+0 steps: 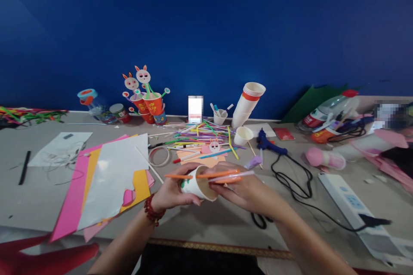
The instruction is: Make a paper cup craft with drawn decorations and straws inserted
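My left hand is wrapped round a white paper cup with green marks on its side. The cup is tipped over, its mouth facing right. At that mouth, my right hand is closed on a slim orange pointed tool and a pale see-through straw, both lying across the cup. Some of my right fingertips are hidden inside the rim. Just beyond my hands lie an orange paper sheet and a small rabbit-face cutout.
Coloured straws and pens are heaped at the centre. Paper sheets lie left. Two finished rabbit cups and a cup stack stand behind. Right are a blue glue gun, its black cord, and a power strip.
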Demonstrator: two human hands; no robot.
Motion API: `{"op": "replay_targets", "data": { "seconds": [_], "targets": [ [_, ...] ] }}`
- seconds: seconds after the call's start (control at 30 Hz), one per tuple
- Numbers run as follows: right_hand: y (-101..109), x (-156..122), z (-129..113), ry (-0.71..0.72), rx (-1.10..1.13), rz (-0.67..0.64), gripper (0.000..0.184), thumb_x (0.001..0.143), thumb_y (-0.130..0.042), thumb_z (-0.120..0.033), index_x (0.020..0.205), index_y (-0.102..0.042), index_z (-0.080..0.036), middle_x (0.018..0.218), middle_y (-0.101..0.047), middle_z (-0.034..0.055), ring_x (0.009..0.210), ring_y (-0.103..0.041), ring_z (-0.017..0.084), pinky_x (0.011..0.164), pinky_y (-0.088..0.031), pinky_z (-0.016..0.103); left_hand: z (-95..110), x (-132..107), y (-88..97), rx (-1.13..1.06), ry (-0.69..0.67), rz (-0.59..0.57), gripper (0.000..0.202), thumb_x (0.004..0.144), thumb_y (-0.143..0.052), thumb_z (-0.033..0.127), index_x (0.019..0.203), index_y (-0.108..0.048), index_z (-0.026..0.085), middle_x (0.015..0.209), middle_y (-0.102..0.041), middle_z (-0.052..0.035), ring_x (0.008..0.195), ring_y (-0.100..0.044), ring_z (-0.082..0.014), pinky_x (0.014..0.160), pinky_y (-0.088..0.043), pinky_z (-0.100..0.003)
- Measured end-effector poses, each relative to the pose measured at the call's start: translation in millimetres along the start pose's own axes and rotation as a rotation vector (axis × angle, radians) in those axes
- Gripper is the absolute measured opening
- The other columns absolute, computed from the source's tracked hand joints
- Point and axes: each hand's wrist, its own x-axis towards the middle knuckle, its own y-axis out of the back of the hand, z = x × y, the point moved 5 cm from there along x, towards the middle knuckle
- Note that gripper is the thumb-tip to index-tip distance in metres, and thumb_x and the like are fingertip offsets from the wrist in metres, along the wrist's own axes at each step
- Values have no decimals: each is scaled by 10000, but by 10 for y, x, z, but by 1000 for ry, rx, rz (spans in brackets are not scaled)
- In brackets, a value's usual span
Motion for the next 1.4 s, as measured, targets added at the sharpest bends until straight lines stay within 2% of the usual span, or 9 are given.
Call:
{"op": "replay_targets", "data": {
  "seconds": [0.07, 0.17, 0.27, 0.37, 0.6, 0.73, 0.97, 1.2, 1.4],
  "targets": [
    [-3, -36, 67, -74, 84, 49, 165, 895, -610, -305, 1021, -704, -253, 1065, -701, 62, 946, -640, 237, 816, -511, 365, -21, -3, -8, -39, 24, 10, 742, 583, -864, 427, 1241, -595, 217, 1196, -637, -147, 1113, -586, -341, 957, -458, -456],
    [7, -106, 193, -198, 306, 247, 270, 827, -693, -381, 1061, -686, -248, 1069, -697, 70, 851, -653, 222, 728, -534, 336, -55, -7, -27, -102, 69, 28, 715, 601, -856, 423, 1232, -603, 204, 1190, -637, -149, 1110, -580, -336, 948, -457, -446],
    [-40, -142, 294, -268, 466, 407, 221, 892, -600, -367, 1023, -680, -207, 942, -695, 76, 795, -648, 204, 675, -526, 306, -116, -24, -58, -173, 142, 65, 689, 604, -855, 416, 1216, -626, 198, 1219, -626, -148, 1135, -563, -340, 965, -442, -442],
    [-106, -132, 359, -323, 549, 488, 204, 912, -549, -342, 916, -676, -183, 808, -671, 55, 712, -627, 180, 629, -509, 284, -204, -66, -106, -270, 213, 95, 661, 588, -861, 418, 1179, -664, 196, 1240, -623, -143, 1148, -554, -350, 962, -442, -434],
    [-108, -79, 369, -351, 559, 433, 171, 874, -547, -289, 881, -673, -172, 783, -666, 48, 701, -609, 174, 627, -496, 277, -361, -146, -200, -462, 308, 83, 645, 602, -846, 444, 1169, -681, 185, 1163, -678, -119, 1179, -533, -353, 938, -439, -379],
    [-89, -53, 366, -369, 527, 410, 169, 867, -520, -273, 860, -654, -170, 733, -642, 31, 650, -591, 159, 598, -481, 266, -398, -158, -194, -472, 346, 92, 646, 595, -841, 472, 1138, -692, 156, 1089, -708, -126, 1067, -601, -338, 856, -469, -353],
    [-164, -26, 355, -394, 572, 410, 171, 828, -608, -335, 841, -644, -168, 748, -637, 28, 682, -584, 167, 607, -472, 265, -407, -168, -191, -358, 309, 78, 688, 611, -832, 474, 1211, -661, 184, 1223, -656, -128, 1235, -485, -381, 958, -439, -415],
    [-211, 17, 324, -362, 471, 476, 249, 852, -616, -398, 729, -612, -182, 745, -568, 20, 691, -528, 158, 615, -449, 259, -402, -150, -255, -435, 344, 90, 674, 606, -847, 426, 1213, -659, 200, 1201, -675, -115, 1071, -612, -335, 854, -491, -368],
    [-165, 64, 337, -335, 529, 478, 216, 860, -607, -397, 786, -641, -196, 829, -575, 30, 797, -548, 181, 699, -458, 277, -415, -133, -284, -444, 327, 157, 685, 575, -860, 420, 1191, -670, 190, 1248, -653, -114, 1164, -561, -360, 925, -473, -395]
  ]
}}
